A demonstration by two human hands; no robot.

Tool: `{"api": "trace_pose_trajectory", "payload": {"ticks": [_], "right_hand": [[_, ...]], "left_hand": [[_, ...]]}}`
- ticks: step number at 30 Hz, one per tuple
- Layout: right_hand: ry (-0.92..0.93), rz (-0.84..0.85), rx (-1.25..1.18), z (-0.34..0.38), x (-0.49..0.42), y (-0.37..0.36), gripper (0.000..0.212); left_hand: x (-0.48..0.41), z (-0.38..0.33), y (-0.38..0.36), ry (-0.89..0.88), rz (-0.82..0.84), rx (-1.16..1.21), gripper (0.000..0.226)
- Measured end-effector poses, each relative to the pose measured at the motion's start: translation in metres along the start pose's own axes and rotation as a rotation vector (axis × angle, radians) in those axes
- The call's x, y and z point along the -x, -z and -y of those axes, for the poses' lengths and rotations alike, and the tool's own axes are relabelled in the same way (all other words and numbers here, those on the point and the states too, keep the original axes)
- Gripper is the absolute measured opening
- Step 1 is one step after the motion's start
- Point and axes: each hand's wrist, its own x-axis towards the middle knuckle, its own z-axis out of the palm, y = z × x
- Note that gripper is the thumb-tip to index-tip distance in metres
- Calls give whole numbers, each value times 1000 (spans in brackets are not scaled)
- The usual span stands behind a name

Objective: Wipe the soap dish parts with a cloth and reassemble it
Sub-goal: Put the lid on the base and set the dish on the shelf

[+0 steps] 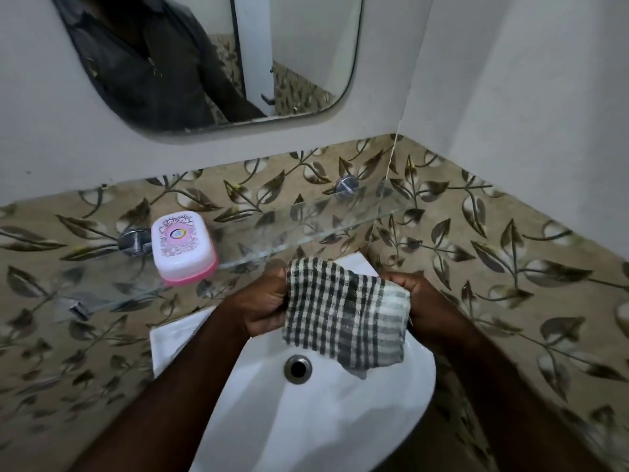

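A soap dish with a white patterned lid closed on a pink base stands on the glass shelf, left of centre. Both hands hold a dark-and-white checked cloth above the white sink, to the right of the dish and below the shelf. My left hand grips the cloth's left edge. My right hand grips its right edge, mostly hidden behind the fabric. The cloth hangs down between them. Neither hand touches the soap dish.
The sink drain lies just below the cloth. Chrome brackets fix the shelf to a leaf-patterned tiled wall. A mirror hangs above, reflecting a person's torso. The right wall closes in at a corner.
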Motion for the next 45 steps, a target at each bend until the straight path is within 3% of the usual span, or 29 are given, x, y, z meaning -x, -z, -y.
{"api": "trace_pose_trajectory", "payload": {"ticks": [1, 4, 6, 9, 13, 15, 17, 19, 23, 26, 28, 31, 35, 41, 43, 45], "right_hand": [[-43, -11, -48, -4, 0, -1, 12], [-69, -40, -185, -4, 4, 7, 31], [-61, -58, -274, -7, -1, 0, 33], [-320, -201, -283, -27, 4, -14, 42], [-130, -57, -191, -11, 4, -12, 23], [-77, -88, -112, -3, -1, -6, 26], [-53, -87, 11, -2, -3, -1, 31], [-36, -72, 82, -4, -2, 4, 21], [-125, -110, -101, -9, 2, 13, 23], [-247, -189, -172, -21, 4, 9, 22], [-228, -173, -206, -20, 7, 10, 23], [-167, -132, -250, -15, 10, 16, 27], [-382, -171, -325, -35, 14, 13, 24], [-248, -112, -626, -30, 16, 8, 48], [-252, -69, -801, -31, 18, 3, 70], [-278, -36, -829, -32, 20, -5, 75]], "left_hand": [[0, 3, 3, 16, -11, 41, 25], [-1, 12, 11, 65, -33, 228, 28], [-4, 19, 10, 72, -16, 342, 33], [-8, 28, 2, 58, -46, 367, 35], [-6, 30, 6, 24, -13, 421, 36], [-7, 30, 8, 26, 8, 447, 38], [-10, 35, 4, 70, -30, 400, 38], [-13, 41, 3, 92, -103, 353, 38], [-18, 42, 2, 73, -219, 315, 35], [-21, 48, -3, 141, -255, 316, 57], [-18, 51, -4, 158, -233, 318, 65], [-14, 49, -9, 112, -145, 220, 45], [-18, 60, -16, 102, -263, 45, 36], [-13, 58, -13, 21, -219, 84, 33], [-14, 62, -12, -3, -233, 52, 32], [-14, 62, -11, -31, -229, 61, 33]]}}
